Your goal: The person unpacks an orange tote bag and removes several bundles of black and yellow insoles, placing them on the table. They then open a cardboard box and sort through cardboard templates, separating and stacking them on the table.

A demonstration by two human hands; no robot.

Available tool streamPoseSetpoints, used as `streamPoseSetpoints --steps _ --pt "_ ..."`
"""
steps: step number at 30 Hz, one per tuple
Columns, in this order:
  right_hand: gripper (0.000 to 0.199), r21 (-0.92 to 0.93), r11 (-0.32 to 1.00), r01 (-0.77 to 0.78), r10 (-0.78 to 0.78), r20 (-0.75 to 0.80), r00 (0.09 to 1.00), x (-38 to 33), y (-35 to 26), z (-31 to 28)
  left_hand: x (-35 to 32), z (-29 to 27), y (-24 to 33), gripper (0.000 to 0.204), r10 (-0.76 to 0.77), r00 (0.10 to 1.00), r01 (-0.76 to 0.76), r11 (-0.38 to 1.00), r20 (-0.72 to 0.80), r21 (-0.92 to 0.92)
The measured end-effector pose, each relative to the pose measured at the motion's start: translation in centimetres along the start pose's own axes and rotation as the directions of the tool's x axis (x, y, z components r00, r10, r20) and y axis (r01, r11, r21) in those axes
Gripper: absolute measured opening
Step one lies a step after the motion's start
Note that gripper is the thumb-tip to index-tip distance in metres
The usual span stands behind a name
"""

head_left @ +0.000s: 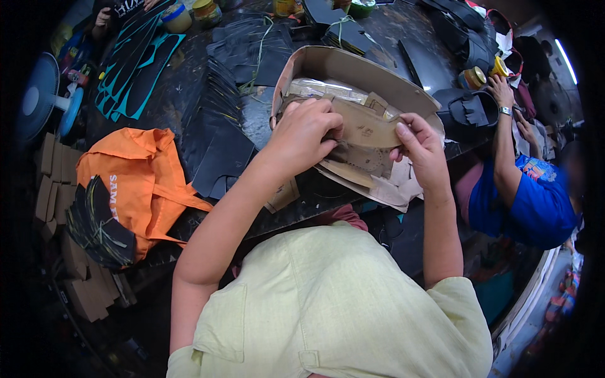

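Note:
A worn, open cardboard box (pixel 353 63) sits at the table edge in front of me, holding clear plastic packets and brown pieces. Over it spans a flat brown strip (pixel 360 126) with small markings, leather or card, I cannot tell which. My right hand (pixel 421 148) pinches the strip's right end between thumb and fingers. At its left end, my left hand (pixel 305 131) is closed with curled fingers; its fingertips are partly hidden, but they appear to grip the strip. Torn, pale flaps (pixel 397 189) hang from the box's near right corner.
Stacks of black cut pieces (pixel 220 148) lie left of the box. Further left are an orange bag (pixel 129 183), a tied black bundle (pixel 101 220) and a fan (pixel 41 94). Teal-edged black pieces (pixel 135 69) lie far left. A co-worker in blue (pixel 529 195) works at right beside jars (pixel 472 79).

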State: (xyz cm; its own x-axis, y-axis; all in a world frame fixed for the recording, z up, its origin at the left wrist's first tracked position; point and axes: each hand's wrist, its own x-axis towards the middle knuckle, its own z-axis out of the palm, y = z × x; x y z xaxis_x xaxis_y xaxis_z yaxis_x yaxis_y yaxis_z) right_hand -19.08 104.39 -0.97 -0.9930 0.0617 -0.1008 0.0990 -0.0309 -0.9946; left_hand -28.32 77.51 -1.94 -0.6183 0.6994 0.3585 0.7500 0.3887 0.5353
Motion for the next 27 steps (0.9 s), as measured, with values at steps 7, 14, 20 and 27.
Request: streamPoseSetpoints --steps 7,14,20,27 --pt "0.026 -0.075 0.971 0.225 -0.236 -0.209 0.949 0.2 -1.1 -2.1 0.0 -0.8 0.1 0.012 -0.095 0.973 0.092 0.995 0.210 0.023" --pt "0.027 -0.066 0.940 0.334 -0.340 -0.175 0.924 -0.6 -1.9 -2.7 0.3 -2.6 1.4 0.050 -0.152 0.960 0.110 0.977 -0.236 -0.180" --pt "0.031 -0.102 0.918 0.384 -0.383 0.026 0.923 -0.7 -2.4 0.5 0.7 -5.1 2.6 0.072 0.148 0.911 -0.022 0.949 -0.384 0.314" --pt "0.040 -0.609 0.731 0.308 -0.278 0.147 0.949 0.0 -2.1 2.8 0.2 -7.1 0.8 0.022 -0.076 0.868 0.093 0.996 -0.491 0.011"
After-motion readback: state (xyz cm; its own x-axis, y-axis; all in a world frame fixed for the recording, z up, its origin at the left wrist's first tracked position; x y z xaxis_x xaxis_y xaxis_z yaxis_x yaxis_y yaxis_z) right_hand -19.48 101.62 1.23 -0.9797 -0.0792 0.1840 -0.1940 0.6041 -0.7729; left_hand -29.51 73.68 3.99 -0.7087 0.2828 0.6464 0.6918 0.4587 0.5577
